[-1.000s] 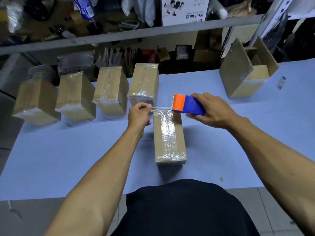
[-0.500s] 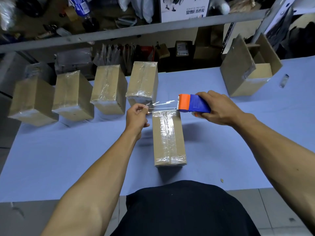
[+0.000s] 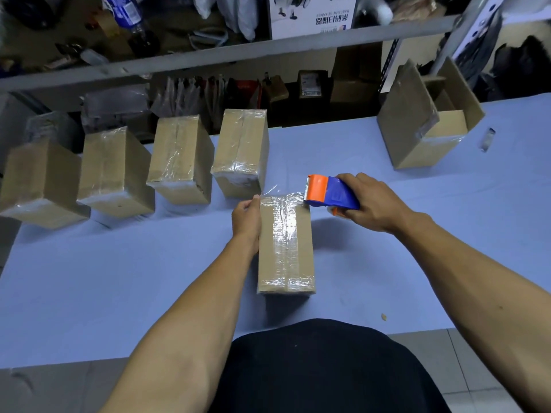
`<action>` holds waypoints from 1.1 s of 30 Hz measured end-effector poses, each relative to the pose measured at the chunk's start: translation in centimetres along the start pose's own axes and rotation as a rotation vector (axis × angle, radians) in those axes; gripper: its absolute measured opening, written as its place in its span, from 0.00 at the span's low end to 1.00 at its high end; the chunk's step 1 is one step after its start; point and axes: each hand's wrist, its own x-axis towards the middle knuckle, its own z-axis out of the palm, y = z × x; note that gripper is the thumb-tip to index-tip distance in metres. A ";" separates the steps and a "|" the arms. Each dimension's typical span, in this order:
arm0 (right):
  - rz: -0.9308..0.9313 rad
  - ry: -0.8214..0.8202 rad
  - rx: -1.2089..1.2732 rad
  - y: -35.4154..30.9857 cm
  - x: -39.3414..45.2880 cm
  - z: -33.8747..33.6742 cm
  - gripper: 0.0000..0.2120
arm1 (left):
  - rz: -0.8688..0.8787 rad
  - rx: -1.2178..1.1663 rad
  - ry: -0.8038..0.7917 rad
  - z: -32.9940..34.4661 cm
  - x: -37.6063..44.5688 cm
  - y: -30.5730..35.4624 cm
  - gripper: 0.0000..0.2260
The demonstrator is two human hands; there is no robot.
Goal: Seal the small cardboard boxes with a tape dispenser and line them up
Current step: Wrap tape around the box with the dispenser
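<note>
Now the right hand [image 3: 376,201] grips the tape dispenser [image 3: 331,192], stretching tape across the box [image 3: 285,245] end. Just beside it, the left hand [image 3: 247,219] pinches the tape's free end against the box's side, likely anchoring it.

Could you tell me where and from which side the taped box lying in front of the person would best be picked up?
Probably by its two long side faces, coming down from above across the narrow width. The taped box lies flat and lengthwise away from the person, with bare table on both sides. The left hand already rests against its left face.
</note>
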 end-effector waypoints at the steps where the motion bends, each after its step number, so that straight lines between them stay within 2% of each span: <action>1: 0.002 0.001 0.007 0.0 -0.1 0.1 0.27 | -0.065 -0.037 -0.046 -0.1 0.2 0.2 0.11; 4: 0.003 0.016 0.027 -0.1 -0.3 0.5 0.28 | -0.207 -0.116 -0.144 -0.2 0.2 0.7 0.10; 8: 0.013 0.036 0.044 -0.1 -0.7 0.8 0.29 | -0.287 -0.154 -0.214 -0.3 -0.2 1.0 0.11; 11: 0.023 0.048 0.051 -0.4 -0.9 1.1 0.30 | -0.296 -0.125 -0.180 -0.4 -0.6 1.1 0.08; 14: 0.029 0.050 0.051 -0.6 -0.9 1.1 0.30 | -0.270 -0.039 -0.066 -0.7 -0.6 0.6 0.09; 16: 0.029 0.050 0.043 -0.6 -1.1 1.0 0.30 | -0.122 0.088 0.089 -0.8 -0.7 0.4 0.07; 17: 0.032 0.050 0.040 -0.7 -1.2 0.9 0.30 | 0.024 0.201 0.201 -0.9 -1.0 0.4 0.04; 18: 0.036 0.049 0.039 -0.8 -1.2 0.9 0.30 | 0.196 0.309 0.287 -0.8 -1.5 0.5 0.05; 19: 0.041 0.047 0.038 -1.0 -1.3 0.9 0.30 | 0.394 0.398 0.309 -0.6 -2.2 0.8 0.08; 21: 0.049 0.043 0.035 -1.4 -1.4 1.1 0.28 | 0.799 0.561 0.167 0.1 -3.7 1.2 0.12; 22: 0.054 0.042 0.034 -1.7 -1.5 1.2 0.27 | 0.945 0.686 0.043 0.5 -4.1 1.0 0.15; 23: 0.064 0.037 0.035 -2.1 -1.5 1.3 0.24 | 1.015 0.837 -0.067 0.8 -4.4 0.6 0.19; 25: 0.096 0.020 0.043 -3.0 -1.5 1.4 0.21 | 0.949 1.120 -0.222 0.7 -4.7 -0.3 0.32; 27: 0.101 0.004 0.030 -3.7 -1.4 1.4 0.19 | 0.893 1.312 -0.291 0.2 -4.4 -1.1 0.44; 29: 0.084 -0.025 0.009 -4.0 -1.5 1.4 0.19 | 0.943 1.409 -0.316 -0.2 -4.2 -1.3 0.44; 33: 0.030 -0.030 0.110 -3.2 -2.6 1.4 0.17 | 0.937 1.429 -0.333 -0.5 -4.2 -0.6 0.38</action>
